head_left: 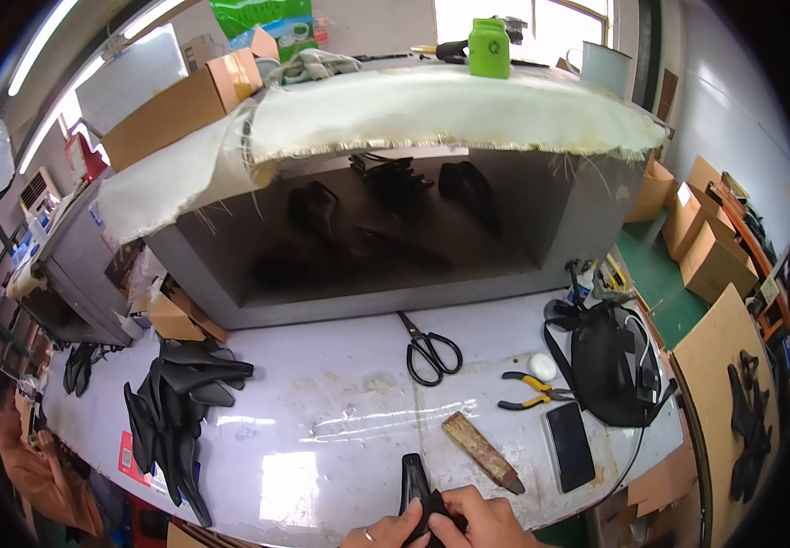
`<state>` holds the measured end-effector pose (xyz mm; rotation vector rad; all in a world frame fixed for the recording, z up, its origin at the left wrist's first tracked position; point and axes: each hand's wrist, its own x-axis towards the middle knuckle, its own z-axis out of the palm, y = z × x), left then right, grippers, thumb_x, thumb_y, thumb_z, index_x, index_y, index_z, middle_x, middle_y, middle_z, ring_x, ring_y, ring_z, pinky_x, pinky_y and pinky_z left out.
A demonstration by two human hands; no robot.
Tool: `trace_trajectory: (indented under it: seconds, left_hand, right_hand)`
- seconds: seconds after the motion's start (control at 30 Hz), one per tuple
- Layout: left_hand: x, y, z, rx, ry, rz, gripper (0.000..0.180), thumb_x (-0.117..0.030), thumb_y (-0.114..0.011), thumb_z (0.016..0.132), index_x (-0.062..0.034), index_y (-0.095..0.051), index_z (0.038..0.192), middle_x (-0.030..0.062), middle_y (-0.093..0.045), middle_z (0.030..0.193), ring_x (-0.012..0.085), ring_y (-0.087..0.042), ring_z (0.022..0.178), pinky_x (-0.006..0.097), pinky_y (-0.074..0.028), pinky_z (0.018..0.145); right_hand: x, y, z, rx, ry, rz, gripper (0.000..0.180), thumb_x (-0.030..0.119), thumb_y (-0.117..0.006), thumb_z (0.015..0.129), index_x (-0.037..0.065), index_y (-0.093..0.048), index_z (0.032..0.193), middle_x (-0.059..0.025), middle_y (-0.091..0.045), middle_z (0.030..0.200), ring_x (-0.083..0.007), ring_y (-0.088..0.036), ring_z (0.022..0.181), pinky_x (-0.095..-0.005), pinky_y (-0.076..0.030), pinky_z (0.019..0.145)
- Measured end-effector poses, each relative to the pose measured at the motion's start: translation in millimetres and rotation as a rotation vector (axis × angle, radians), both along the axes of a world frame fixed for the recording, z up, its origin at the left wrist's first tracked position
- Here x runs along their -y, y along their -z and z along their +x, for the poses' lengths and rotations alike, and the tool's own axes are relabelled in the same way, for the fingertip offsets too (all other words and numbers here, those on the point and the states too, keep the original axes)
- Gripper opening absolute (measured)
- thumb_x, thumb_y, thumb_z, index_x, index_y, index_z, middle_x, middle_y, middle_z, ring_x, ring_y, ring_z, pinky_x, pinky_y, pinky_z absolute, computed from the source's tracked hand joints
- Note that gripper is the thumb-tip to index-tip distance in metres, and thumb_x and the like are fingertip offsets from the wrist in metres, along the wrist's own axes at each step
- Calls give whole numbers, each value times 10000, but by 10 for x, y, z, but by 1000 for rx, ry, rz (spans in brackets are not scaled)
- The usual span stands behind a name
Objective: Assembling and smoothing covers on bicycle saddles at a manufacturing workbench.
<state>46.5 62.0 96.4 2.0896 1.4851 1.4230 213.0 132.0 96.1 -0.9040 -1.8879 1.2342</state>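
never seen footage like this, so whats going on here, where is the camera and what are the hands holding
This is one wide fisheye view from a camera worn on a person's head, looking down, so straight edges bend. No machine here: the left hand and right hand at the bottom edge are the wearer's own. Together they grip a narrow black part. On the pale worktable lie black scissors, yellow-handled pliers, a wooden block, a dark phone, a black bag and a pile of similar black parts.
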Motion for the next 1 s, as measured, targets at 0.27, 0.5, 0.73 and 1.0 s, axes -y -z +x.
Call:
trace_trajectory:
  seconds: [0.27,0.5,0.73,1.0]
  left_hand:
    - [116,146,20,-18,36,-148,466,25,-665,935,102,-546,1378,255,-690,960,371,-677,690,416,-526,571]
    - [164,445,-265,140,-56,-742,444,-76,-630,997,11,-542,1423,279,-676,1034,481,-673,894,476,-561,759]
    - [-334,786,-389,167,-88,-696,407,-57,-614,1000,5,-570,1400,296,-684,1045,482,-680,909,483,-562,752]
    - [-391,843,-467,186,-25,-659,380,-45,-647,975,31,-615,1346,285,-693,1172,462,-697,946,466,-578,791]
  right_hand:
    - [-176,339,36,63,1,270,225,63,-674,938,-44,-623,1129,-210,-612,755,-336,-653,620,-405,-492,511]
    - [11,676,221,488,-282,449,451,105,-669,975,-20,-583,1400,-186,-656,1033,-310,-691,825,-376,-539,565]
    - [-397,890,-5,497,-183,256,430,66,-646,977,-17,-589,1395,-216,-642,997,-358,-667,711,-414,-549,593]
    - [-466,904,73,410,-228,163,451,55,-687,932,-9,-607,1371,-217,-641,979,-385,-646,681,-432,-533,584]
